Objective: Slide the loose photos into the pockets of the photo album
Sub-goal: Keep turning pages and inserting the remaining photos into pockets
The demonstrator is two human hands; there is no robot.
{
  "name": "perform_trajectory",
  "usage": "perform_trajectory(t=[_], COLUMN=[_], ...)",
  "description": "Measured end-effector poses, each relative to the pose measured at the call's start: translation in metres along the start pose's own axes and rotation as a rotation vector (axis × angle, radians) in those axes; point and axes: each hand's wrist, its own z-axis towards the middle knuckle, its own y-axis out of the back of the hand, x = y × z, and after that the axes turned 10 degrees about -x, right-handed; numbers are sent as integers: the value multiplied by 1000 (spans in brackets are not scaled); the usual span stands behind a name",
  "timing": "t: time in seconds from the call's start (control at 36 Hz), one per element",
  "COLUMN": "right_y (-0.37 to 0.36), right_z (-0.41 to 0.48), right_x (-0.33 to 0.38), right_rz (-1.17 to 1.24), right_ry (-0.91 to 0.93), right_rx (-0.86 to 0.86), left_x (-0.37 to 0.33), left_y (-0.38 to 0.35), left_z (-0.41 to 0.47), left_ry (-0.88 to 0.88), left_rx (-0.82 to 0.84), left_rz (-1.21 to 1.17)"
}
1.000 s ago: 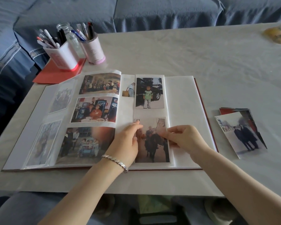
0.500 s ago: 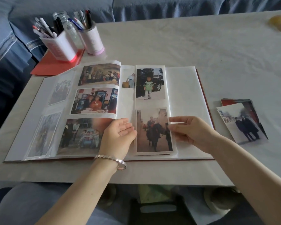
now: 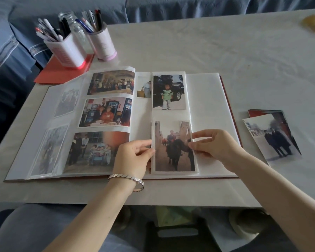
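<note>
The horse photo (image 3: 174, 157) stands in the near pocket (image 3: 196, 163) of the album's (image 3: 207, 99) right page, its long axis running near to far, and it lies squarely between my two hands. My left hand (image 3: 133, 157) has thumb and forefinger curled onto the pocket's left edge; my right hand (image 3: 216, 146) pinches the right edge, fingertips on the film over the print. Whether the top of the print is fully under the film I cannot tell.

I judge what is left here is only squaring it up, so any nudge has to go along that long axis, with both edges held evenly. The loose photos (image 3: 273, 137) lie on the counter (image 3: 207, 48) to the right, just past the album's edge, so my right hand is the nearer one for the next print.

Half a second ago my left hand lay flat on the left page, off the photo; now it is at the edge. The print itself sits in the same place.
</note>
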Motion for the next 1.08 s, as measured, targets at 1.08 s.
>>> perform_trajectory(t=[1.08], right_y=[-8], right_z=[-13], right_x=[-4], right_rz=[-180], right_ry=[131], right_rx=[-99], left_x=[-2], left_y=[-2], left_z=[1], left_ry=[-124], left_rx=[34], left_rz=[205])
